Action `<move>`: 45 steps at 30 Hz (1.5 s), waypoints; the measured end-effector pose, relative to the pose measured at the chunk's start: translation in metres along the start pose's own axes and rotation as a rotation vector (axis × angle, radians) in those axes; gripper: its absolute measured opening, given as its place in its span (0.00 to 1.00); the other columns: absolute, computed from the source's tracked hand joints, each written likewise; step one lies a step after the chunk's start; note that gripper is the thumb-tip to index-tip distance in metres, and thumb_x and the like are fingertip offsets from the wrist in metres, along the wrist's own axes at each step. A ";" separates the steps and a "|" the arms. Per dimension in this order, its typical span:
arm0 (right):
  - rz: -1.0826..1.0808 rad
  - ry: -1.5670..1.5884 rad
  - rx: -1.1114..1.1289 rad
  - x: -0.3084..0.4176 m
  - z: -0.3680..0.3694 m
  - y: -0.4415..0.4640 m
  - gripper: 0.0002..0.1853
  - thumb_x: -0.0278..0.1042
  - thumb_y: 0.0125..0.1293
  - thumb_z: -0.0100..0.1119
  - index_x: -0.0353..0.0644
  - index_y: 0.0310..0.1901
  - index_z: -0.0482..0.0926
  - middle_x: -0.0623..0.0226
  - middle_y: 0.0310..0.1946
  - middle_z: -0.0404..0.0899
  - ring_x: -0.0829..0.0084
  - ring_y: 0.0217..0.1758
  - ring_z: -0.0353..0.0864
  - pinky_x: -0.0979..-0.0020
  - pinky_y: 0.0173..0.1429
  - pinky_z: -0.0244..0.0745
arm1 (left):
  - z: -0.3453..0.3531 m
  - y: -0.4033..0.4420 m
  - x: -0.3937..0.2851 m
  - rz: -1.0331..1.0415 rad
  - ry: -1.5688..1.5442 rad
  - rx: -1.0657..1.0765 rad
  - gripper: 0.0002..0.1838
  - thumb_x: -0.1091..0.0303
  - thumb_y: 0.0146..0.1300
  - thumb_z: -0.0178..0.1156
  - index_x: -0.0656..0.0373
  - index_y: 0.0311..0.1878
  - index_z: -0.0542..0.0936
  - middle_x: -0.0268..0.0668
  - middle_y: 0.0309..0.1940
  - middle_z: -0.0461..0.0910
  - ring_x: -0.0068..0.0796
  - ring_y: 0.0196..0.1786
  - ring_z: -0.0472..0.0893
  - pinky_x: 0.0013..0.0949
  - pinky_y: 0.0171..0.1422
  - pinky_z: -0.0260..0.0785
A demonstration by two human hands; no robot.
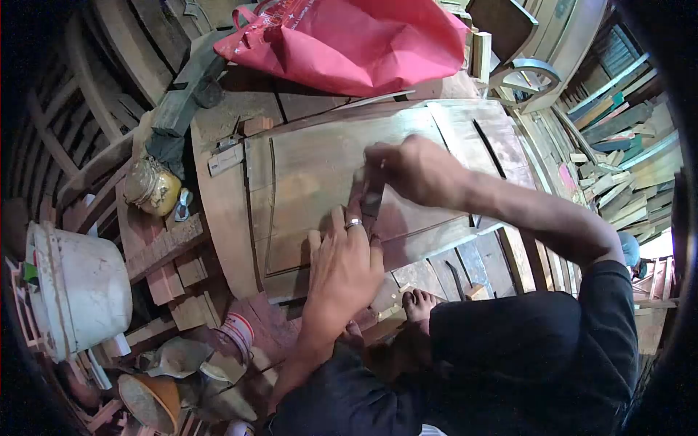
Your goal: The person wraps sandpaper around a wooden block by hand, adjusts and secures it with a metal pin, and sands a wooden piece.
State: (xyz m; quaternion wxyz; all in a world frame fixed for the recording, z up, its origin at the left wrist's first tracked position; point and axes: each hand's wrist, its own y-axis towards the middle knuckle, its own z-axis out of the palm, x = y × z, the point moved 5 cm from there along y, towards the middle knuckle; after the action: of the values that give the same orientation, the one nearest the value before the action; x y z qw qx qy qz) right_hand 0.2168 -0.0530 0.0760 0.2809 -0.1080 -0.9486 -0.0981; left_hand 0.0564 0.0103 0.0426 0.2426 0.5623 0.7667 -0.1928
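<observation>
A pale wooden panel (313, 160) with frame strips and dark grooves lies flat in front of me. My left hand (345, 258), with a ring on one finger, rests on it with fingers spread, beside a small dark flat piece (372, 202) standing on the panel. Just above that piece is my right hand (411, 163), its fingers curled together and blurred; what they hold, if anything, I cannot make out. A small metal-and-wood block (226, 160) lies at the panel's upper left corner.
A red bag (356, 43) lies beyond the panel. At left are a jar of yellow stuff (154, 187), a white bucket (91, 283) and an orange container (150, 402). Wood scraps (629, 189) are piled at right. A bare foot (418, 305) shows below.
</observation>
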 end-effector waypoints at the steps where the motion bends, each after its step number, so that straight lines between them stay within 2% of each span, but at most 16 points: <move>1: 0.046 -0.034 -0.023 -0.013 -0.011 0.011 0.07 0.35 0.72 0.61 0.42 0.39 0.80 0.50 0.26 0.83 0.43 0.32 0.85 0.51 0.35 0.80 | -0.002 0.000 0.001 -0.021 -0.005 -0.027 0.21 0.64 0.68 0.53 0.70 0.58 0.76 0.57 0.55 0.72 0.57 0.55 0.80 0.57 0.64 0.61; 3: 0.051 -0.027 -0.117 -0.011 -0.020 0.014 0.06 0.35 0.72 0.61 0.42 0.39 0.81 0.51 0.26 0.83 0.44 0.31 0.85 0.51 0.35 0.81 | 0.001 -0.002 0.003 -0.022 -0.005 -0.045 0.21 0.64 0.68 0.54 0.70 0.58 0.76 0.57 0.54 0.73 0.57 0.55 0.80 0.57 0.64 0.61; 8: -0.001 -0.033 0.092 0.019 0.002 -0.007 0.06 0.34 0.70 0.62 0.41 0.42 0.81 0.46 0.29 0.83 0.40 0.35 0.85 0.46 0.41 0.79 | 0.007 0.000 0.003 0.025 0.095 0.013 0.23 0.64 0.67 0.54 0.72 0.60 0.73 0.58 0.55 0.72 0.58 0.56 0.80 0.59 0.65 0.61; 10: -0.009 -0.037 -0.007 -0.005 -0.011 0.005 0.07 0.36 0.72 0.62 0.42 0.41 0.80 0.51 0.30 0.85 0.43 0.34 0.85 0.49 0.38 0.79 | 0.005 -0.001 0.005 -0.034 -0.021 -0.014 0.27 0.63 0.70 0.54 0.75 0.64 0.72 0.70 0.65 0.71 0.68 0.67 0.70 0.63 0.70 0.58; 13: -0.025 -0.055 -0.105 -0.006 -0.018 0.010 0.06 0.34 0.73 0.61 0.43 0.39 0.79 0.54 0.28 0.85 0.46 0.32 0.86 0.51 0.35 0.80 | 0.003 0.001 0.004 -0.042 -0.047 0.053 0.28 0.62 0.70 0.54 0.76 0.66 0.72 0.71 0.68 0.69 0.69 0.71 0.68 0.62 0.73 0.57; 17: -0.061 -0.107 0.059 0.017 0.003 -0.008 0.04 0.33 0.69 0.62 0.44 0.41 0.80 0.53 0.27 0.84 0.44 0.32 0.86 0.49 0.35 0.80 | 0.004 0.000 0.004 -0.046 -0.018 0.093 0.29 0.61 0.71 0.54 0.76 0.67 0.71 0.70 0.68 0.68 0.69 0.71 0.68 0.61 0.73 0.58; 19: -0.013 -0.080 -0.025 -0.005 -0.008 0.001 0.06 0.35 0.69 0.63 0.42 0.39 0.80 0.53 0.28 0.85 0.45 0.32 0.86 0.50 0.35 0.80 | 0.007 -0.003 0.006 -0.018 0.024 -0.032 0.30 0.62 0.70 0.55 0.77 0.67 0.70 0.68 0.66 0.70 0.69 0.66 0.71 0.61 0.70 0.60; 23: -0.012 -0.146 -0.103 -0.005 -0.010 0.003 0.11 0.41 0.74 0.62 0.43 0.40 0.81 0.54 0.28 0.87 0.48 0.30 0.87 0.51 0.34 0.81 | -0.002 0.003 0.001 -0.059 -0.027 0.031 0.31 0.61 0.69 0.55 0.77 0.68 0.68 0.69 0.67 0.69 0.69 0.66 0.71 0.61 0.71 0.59; 25: -0.036 -0.133 0.034 0.021 0.002 -0.008 0.07 0.36 0.70 0.63 0.42 0.39 0.81 0.52 0.26 0.84 0.43 0.30 0.85 0.50 0.34 0.80 | -0.002 0.002 0.000 -0.071 -0.059 0.085 0.33 0.61 0.70 0.55 0.79 0.69 0.67 0.71 0.69 0.67 0.70 0.68 0.70 0.61 0.74 0.57; 27: -0.078 -0.014 0.003 0.014 0.000 -0.006 0.06 0.35 0.70 0.62 0.42 0.39 0.81 0.52 0.26 0.84 0.43 0.30 0.85 0.50 0.34 0.80 | 0.004 0.000 0.003 -0.070 -0.026 0.070 0.33 0.61 0.70 0.55 0.78 0.70 0.66 0.72 0.69 0.67 0.70 0.69 0.70 0.61 0.75 0.57; 31: 0.045 -0.127 -0.102 -0.014 -0.020 0.015 0.09 0.34 0.75 0.60 0.37 0.40 0.78 0.53 0.27 0.85 0.46 0.31 0.85 0.53 0.33 0.78 | 0.000 0.001 0.001 -0.100 -0.047 0.057 0.34 0.61 0.69 0.57 0.77 0.70 0.66 0.73 0.69 0.66 0.72 0.66 0.71 0.61 0.74 0.58; 35: -0.097 -0.044 -0.002 0.022 0.001 -0.003 0.04 0.27 0.71 0.62 0.37 0.38 0.78 0.50 0.23 0.81 0.47 0.31 0.86 0.53 0.36 0.79 | 0.000 0.000 0.001 -0.044 -0.027 0.012 0.32 0.61 0.69 0.56 0.76 0.69 0.66 0.74 0.69 0.66 0.73 0.66 0.71 0.62 0.74 0.59; 37: 0.019 -0.018 0.049 0.006 -0.007 0.004 0.09 0.37 0.74 0.61 0.40 0.38 0.80 0.53 0.27 0.86 0.46 0.32 0.87 0.50 0.34 0.80 | 0.001 0.001 0.001 -0.093 -0.037 0.084 0.31 0.62 0.70 0.56 0.76 0.68 0.67 0.74 0.67 0.67 0.74 0.65 0.71 0.62 0.73 0.59; 39: -0.020 -0.094 -0.110 -0.009 -0.019 0.017 0.10 0.39 0.74 0.62 0.42 0.39 0.80 0.57 0.28 0.88 0.48 0.29 0.87 0.53 0.31 0.80 | 0.000 0.001 0.001 -0.089 -0.047 0.063 0.30 0.62 0.69 0.56 0.76 0.67 0.68 0.74 0.66 0.67 0.74 0.65 0.72 0.62 0.73 0.59; 41: -0.040 -0.204 -0.105 -0.007 -0.017 0.009 0.09 0.38 0.74 0.62 0.42 0.39 0.80 0.56 0.26 0.87 0.48 0.28 0.87 0.52 0.31 0.80 | -0.002 0.001 0.002 -0.082 -0.058 0.028 0.30 0.63 0.69 0.57 0.76 0.67 0.68 0.75 0.65 0.68 0.74 0.64 0.72 0.62 0.73 0.60; 45: -0.109 -0.052 -0.009 0.017 -0.001 -0.003 0.08 0.37 0.73 0.62 0.42 0.39 0.80 0.51 0.23 0.83 0.45 0.28 0.86 0.51 0.32 0.79 | 0.004 -0.001 0.004 -0.017 0.004 0.004 0.30 0.62 0.69 0.56 0.75 0.67 0.69 0.72 0.65 0.69 0.72 0.64 0.72 0.61 0.72 0.60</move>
State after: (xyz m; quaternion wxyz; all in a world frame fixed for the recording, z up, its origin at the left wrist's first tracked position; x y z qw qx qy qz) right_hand 0.2024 -0.0538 0.0858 0.2497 -0.0599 -0.9596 -0.1148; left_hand 0.0550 0.0111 0.0366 0.2383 0.5566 0.7715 -0.1954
